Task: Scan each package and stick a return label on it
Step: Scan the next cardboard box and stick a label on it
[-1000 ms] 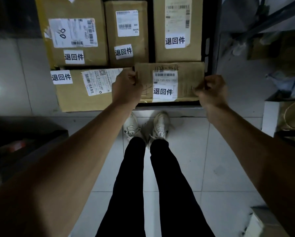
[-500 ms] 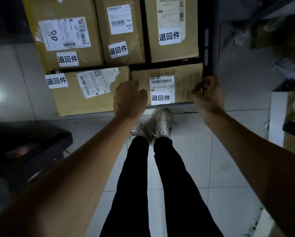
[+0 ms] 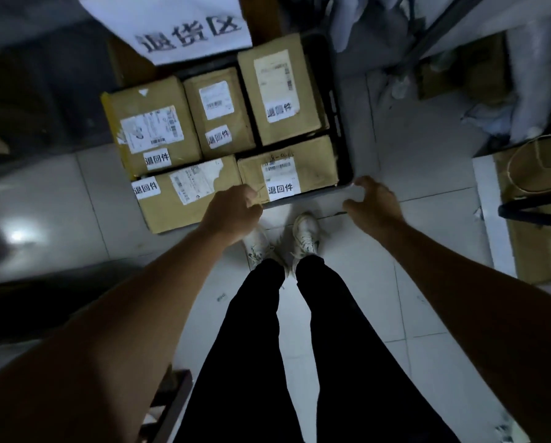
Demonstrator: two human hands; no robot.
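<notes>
While five brown cardboard packages [image 3: 295,167] are lying labelled in a black plastic crate [image 3: 343,145] on the tiled floor [image 3: 411,174], the left hand [image 3: 232,212] is hovering with curled fingers, its grip unclear, and the right hand [image 3: 375,203] is spreading wide, empty.

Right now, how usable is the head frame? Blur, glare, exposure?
Head view: dim overall, legs nearly black; motion blur smears the white sign and the box labels, so barcodes are unreadable; a glare spot sits on the floor tiles at left; wide-angle bending shows at the edges.
</notes>
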